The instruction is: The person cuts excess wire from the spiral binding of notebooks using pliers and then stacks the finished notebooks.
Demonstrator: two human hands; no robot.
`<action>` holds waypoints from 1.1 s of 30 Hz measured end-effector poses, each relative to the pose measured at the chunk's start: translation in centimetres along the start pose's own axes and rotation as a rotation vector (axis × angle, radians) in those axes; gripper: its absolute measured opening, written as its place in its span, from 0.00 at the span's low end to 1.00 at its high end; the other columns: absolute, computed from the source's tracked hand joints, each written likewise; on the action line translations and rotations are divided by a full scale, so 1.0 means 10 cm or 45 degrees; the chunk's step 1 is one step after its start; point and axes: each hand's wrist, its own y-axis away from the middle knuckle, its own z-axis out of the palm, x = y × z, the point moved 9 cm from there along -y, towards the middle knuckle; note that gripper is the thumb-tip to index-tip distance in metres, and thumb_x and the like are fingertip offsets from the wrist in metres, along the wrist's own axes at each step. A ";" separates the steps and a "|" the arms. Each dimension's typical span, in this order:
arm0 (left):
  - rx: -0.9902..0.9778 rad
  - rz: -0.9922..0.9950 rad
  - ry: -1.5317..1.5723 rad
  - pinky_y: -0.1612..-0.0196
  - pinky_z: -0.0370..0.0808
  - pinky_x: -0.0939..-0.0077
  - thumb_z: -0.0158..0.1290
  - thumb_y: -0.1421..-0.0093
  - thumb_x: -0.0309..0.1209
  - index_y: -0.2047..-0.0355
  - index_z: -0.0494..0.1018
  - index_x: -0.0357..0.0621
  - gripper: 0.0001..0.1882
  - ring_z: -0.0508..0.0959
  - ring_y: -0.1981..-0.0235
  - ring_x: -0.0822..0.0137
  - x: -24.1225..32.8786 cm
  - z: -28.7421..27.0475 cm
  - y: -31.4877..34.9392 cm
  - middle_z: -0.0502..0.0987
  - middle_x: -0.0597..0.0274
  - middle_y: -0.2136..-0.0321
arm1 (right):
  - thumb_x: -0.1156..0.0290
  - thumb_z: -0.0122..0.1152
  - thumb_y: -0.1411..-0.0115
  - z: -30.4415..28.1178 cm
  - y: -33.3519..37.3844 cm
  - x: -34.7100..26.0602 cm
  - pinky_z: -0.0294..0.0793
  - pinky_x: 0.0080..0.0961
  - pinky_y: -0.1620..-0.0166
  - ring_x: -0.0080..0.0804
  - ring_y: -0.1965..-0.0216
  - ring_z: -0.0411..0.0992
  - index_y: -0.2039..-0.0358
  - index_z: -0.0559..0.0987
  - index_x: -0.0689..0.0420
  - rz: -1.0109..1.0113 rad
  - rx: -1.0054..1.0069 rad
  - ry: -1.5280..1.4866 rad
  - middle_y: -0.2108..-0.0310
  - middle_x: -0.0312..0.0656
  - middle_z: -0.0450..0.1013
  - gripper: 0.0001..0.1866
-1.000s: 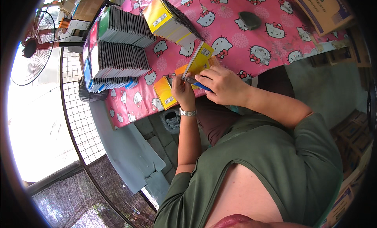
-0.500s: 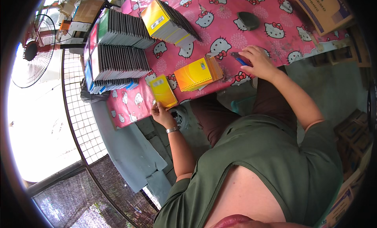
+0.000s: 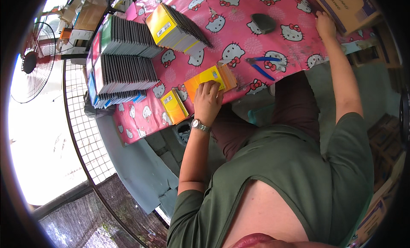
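Notebook pile (image 3: 217,75) at the desk (image 3: 265,43) edge, left hand (image 3: 208,102) draped over it; pliers (image 3: 253,61) just laid down, freeing the right hand (image 3: 326,26), far apart beside the carton (image 3: 352,9): both grips unclear!

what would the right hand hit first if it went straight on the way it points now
Most likely the dark pile beside the cardboard box, just past the fingertips of the right hand; whether they already touch it is unclear from this angle.

Pliers (image 3: 262,59) put down on tablecloth (image 3: 290,51); right fingers (image 3: 320,16) beside carton (image 3: 348,13).
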 end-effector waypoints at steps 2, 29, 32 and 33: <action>-0.071 0.063 0.018 0.55 0.75 0.61 0.62 0.48 0.30 0.58 0.76 0.45 0.16 0.75 0.57 0.55 0.04 -0.01 -0.03 0.76 0.59 0.58 | 0.65 0.54 0.36 -0.22 -0.01 0.12 0.76 0.45 0.54 0.52 0.56 0.74 0.46 0.74 0.51 0.031 0.238 -0.189 0.54 0.49 0.71 0.18; 0.152 -0.010 0.182 0.49 0.67 0.59 0.56 0.45 0.25 0.59 0.73 0.44 0.12 0.75 0.61 0.53 0.02 -0.34 -0.12 0.76 0.57 0.67 | 0.67 0.63 0.41 -1.89 1.94 -2.88 0.59 0.39 0.46 0.30 0.56 0.71 0.50 0.81 0.45 -1.124 -0.138 -1.435 0.61 0.34 0.73 0.17; 0.132 -0.009 0.187 0.51 0.67 0.60 0.57 0.45 0.25 0.60 0.73 0.43 0.12 0.75 0.61 0.53 0.03 -0.32 -0.13 0.76 0.57 0.67 | 0.68 0.65 0.43 -1.84 1.88 -2.85 0.60 0.35 0.50 0.28 0.58 0.72 0.55 0.83 0.44 -1.091 0.002 -1.350 0.64 0.29 0.73 0.14; 0.134 -0.008 0.189 0.51 0.67 0.60 0.57 0.45 0.25 0.60 0.73 0.43 0.12 0.75 0.62 0.53 0.03 -0.33 -0.13 0.76 0.57 0.67 | 0.68 0.66 0.44 -1.83 1.85 -2.84 0.60 0.34 0.51 0.27 0.59 0.72 0.57 0.84 0.44 -1.059 0.038 -1.407 0.64 0.28 0.73 0.13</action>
